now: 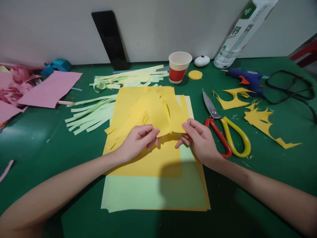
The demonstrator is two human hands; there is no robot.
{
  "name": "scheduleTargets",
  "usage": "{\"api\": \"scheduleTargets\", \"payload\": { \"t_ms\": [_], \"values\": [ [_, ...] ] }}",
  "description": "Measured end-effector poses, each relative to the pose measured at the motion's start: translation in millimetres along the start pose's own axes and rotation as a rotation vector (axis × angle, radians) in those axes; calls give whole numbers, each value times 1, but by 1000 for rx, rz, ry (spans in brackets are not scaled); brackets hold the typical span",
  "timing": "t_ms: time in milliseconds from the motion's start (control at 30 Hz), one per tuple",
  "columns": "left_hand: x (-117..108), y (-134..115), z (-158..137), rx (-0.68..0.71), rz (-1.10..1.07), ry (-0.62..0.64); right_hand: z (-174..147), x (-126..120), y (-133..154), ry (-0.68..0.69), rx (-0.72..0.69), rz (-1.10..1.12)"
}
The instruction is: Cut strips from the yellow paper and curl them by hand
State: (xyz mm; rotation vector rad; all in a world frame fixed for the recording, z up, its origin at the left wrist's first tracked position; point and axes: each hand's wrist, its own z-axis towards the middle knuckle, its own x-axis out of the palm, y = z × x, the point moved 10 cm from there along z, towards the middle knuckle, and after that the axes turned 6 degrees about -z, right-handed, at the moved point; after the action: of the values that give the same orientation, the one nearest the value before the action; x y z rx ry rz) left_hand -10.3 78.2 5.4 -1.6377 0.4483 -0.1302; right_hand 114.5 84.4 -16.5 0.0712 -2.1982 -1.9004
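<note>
A piece of yellow paper (160,117) with a slit in its middle is stretched between my two hands, slightly raised. My left hand (140,138) pinches its near left corner between thumb and fingers. At the near right corner, my right hand (198,137) has the same kind of pinch. Beneath lie yellow sheets (146,165) with small cuts and narrow yellow slivers showing, on top of pale green sheets (156,193). Scissors (218,125) with one red and one yellow handle lie to the right of my right hand, blades partly apart.
Yellow scraps (262,120) and a blue glue gun (247,79) with a black cord lie right. Behind stand a paper cup (179,67), yellow discs (195,75), a leaning black phone (110,39) and a white packet (242,33). Green fringed strips (95,112) and pink paper (53,89) lie left.
</note>
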Motion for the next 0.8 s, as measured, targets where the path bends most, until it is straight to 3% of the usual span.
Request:
{"api": "scheduleTargets", "payload": {
  "t_ms": [267, 533, 600, 700, 800],
  "values": [
    [-3, 2, -1, -3, -82, -36, 1, -6, -1, -64, 0, -103],
    [-3, 3, -2, -21, -129, -7, 1, -7, 32, 16, 55, -564],
    [11, 2, -6, -73, -74, 127, 0, 1, 31, 116, 123, -494],
    [46, 1, -23, -142, 8, 468, -4, 19, 19, 294, 283, -185],
    [72, -4, -44, -109, 44, 748, 3, 10, 24, 237, 258, -81]
  ]
}}
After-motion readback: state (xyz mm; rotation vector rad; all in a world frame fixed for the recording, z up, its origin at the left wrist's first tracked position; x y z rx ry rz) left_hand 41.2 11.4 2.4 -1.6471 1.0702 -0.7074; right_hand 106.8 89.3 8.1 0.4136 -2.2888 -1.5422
